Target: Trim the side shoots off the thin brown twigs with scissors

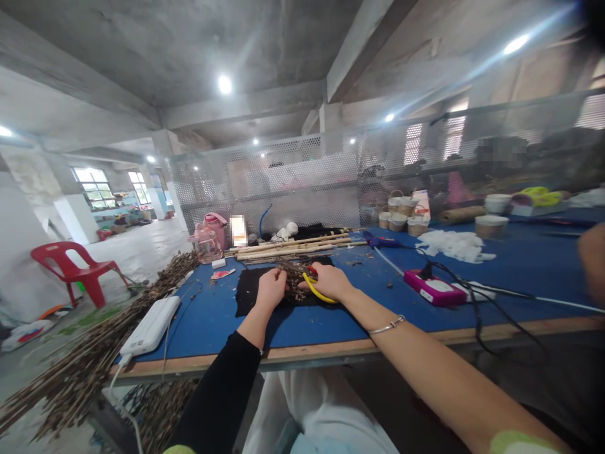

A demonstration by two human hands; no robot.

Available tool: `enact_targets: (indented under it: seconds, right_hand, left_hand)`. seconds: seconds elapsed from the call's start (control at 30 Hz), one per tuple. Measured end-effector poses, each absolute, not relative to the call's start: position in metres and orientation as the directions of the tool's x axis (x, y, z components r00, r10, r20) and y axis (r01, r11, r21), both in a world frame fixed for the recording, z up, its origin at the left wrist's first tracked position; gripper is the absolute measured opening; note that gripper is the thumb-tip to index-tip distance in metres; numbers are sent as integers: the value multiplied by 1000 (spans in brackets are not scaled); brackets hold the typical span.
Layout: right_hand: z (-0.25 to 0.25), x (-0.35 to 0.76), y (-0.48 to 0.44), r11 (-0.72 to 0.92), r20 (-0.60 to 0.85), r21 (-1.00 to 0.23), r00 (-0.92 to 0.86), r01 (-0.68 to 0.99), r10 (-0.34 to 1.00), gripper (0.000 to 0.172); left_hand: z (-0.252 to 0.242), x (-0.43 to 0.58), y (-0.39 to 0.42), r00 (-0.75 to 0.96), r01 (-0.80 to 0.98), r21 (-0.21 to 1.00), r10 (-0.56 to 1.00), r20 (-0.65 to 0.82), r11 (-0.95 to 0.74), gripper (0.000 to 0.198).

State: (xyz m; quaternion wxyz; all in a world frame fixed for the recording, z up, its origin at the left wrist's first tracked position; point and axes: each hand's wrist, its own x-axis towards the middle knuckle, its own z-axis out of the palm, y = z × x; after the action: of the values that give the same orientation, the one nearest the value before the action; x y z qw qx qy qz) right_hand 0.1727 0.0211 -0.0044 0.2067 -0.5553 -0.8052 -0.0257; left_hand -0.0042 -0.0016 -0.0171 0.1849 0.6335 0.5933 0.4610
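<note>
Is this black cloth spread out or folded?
Spread out: the black cloth lies flat on the blue table, beneath the left hand on the twig bundle and the right hand holding a yellow-handled tool.

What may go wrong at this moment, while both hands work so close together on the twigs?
1. The left hand grips the twigs right beside the yellow-handled tool held in the right hand. If the tool is a cutter, a slip might nick the fingers.
2. The white power bank lies at the table's edge with its cable hanging down. A snag might pull it off.
</note>
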Motion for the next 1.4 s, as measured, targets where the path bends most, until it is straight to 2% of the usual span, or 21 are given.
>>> enact_targets:
  seconds: [0.13,0.3,0.5,0.63,0.77,0.87,0.97,1.4]
  right_hand:
    - [-3,171,19,382,362,-157,-307,911,880,62]
    - [-3,172,20,376,369,-184,-291,908,883,61]
    - [-8,173,23,476,408,-204,-368,855,836,59]
    - [-10,173,24,521,469,-161,-400,838,788,62]
    - [-7,171,22,405,590,-84,-282,911,757,62]
    - [-2,170,19,300,666,-42,-197,953,719,59]
    - [3,169,15,261,715,3,-185,965,674,56]
    - [9,169,18,216,783,85,-200,973,589,30]
  left_hand:
    - [-16,-6,-3,-178,639,738,892,416,-216,28]
    - [-12,-6,-7,-211,668,719,878,430,-191,29]
    - [-12,-6,-6,-226,606,770,885,406,-199,26]
    - [-13,-6,-4,-250,586,792,893,375,-169,31]
    - [-9,-9,-4,-332,661,740,837,434,-122,34]
    - [-7,-12,-5,-422,643,763,798,429,-70,33]
    - [-5,-12,-7,-464,614,783,761,454,-93,33]
    - [-9,-6,-6,-326,653,709,745,582,-267,31]
